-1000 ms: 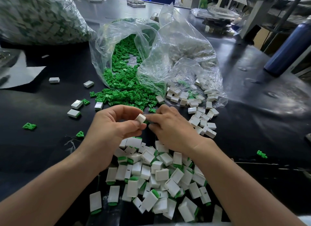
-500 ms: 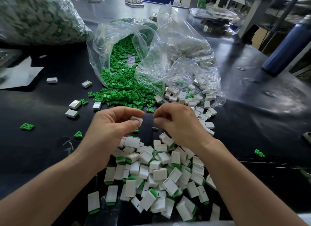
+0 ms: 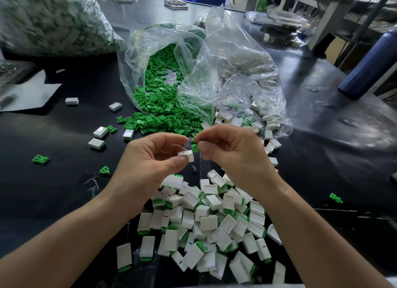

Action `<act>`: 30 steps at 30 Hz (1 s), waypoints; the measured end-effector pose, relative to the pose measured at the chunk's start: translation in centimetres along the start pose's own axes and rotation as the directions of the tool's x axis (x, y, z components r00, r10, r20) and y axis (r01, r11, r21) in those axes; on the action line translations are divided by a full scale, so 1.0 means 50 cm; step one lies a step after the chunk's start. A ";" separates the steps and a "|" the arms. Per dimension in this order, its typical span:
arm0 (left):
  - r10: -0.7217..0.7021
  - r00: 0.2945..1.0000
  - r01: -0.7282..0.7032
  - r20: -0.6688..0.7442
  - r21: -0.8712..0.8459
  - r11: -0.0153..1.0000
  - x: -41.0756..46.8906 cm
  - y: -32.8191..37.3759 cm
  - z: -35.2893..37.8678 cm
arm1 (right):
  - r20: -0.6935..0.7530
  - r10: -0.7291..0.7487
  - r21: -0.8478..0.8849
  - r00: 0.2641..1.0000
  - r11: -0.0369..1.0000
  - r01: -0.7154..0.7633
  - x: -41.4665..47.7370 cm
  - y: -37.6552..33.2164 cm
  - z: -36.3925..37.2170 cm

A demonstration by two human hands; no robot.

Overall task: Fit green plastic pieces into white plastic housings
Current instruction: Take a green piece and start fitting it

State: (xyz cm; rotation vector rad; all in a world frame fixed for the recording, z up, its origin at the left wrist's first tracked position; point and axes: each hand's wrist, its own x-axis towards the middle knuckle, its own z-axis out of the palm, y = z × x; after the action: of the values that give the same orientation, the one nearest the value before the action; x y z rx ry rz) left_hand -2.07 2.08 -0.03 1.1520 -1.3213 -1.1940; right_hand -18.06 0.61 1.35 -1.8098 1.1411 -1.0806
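My left hand pinches a small white housing between thumb and fingers above the black table. My right hand pinches a green plastic piece at the housing's right end, touching it. Loose green pieces spill from a clear bag beyond my hands. Empty white housings lie in and beside a second clear bag to the right. A heap of white housings with green ends lies between my forearms.
A large bag of parts stands at the far left. A blue bottle stands at the right. Stray white housings and green pieces dot the black table. White paper lies at left.
My hands have come together again: the right hand now holds a green piece against the white housing held by the left. Both hands sit a little higher in view.
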 end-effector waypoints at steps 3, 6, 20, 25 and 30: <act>-0.022 1.000 0.021 -0.013 -0.089 0.996 -0.001 0.002 0.002 | -0.017 0.004 -0.032 1.000 0.999 -0.005 0.000 -0.001 0.001; -0.029 1.000 0.028 -0.007 -0.126 0.992 -0.002 0.005 0.004 | -0.022 0.016 -0.026 1.000 1.000 -0.017 0.000 -0.001 -0.001; -0.008 1.000 0.008 0.017 -0.042 0.999 -0.003 0.002 0.002 | -0.014 0.022 -0.082 1.000 0.996 -0.023 -0.002 0.005 0.007; -0.014 1.000 0.015 0.018 -0.072 0.997 -0.002 0.002 0.001 | 0.017 0.033 -0.103 0.999 0.994 -0.031 -0.004 0.008 0.008; 0.005 1.000 -0.004 0.010 -0.059 0.998 -0.002 0.002 0.001 | 0.035 0.079 -0.085 0.996 0.994 -0.076 -0.004 0.009 0.007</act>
State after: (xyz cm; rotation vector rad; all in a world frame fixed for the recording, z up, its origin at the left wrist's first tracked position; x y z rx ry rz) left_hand -2.12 2.22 0.05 1.1020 -1.2872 -1.2285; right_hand -17.94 0.71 0.77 -1.8270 1.2395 -0.9625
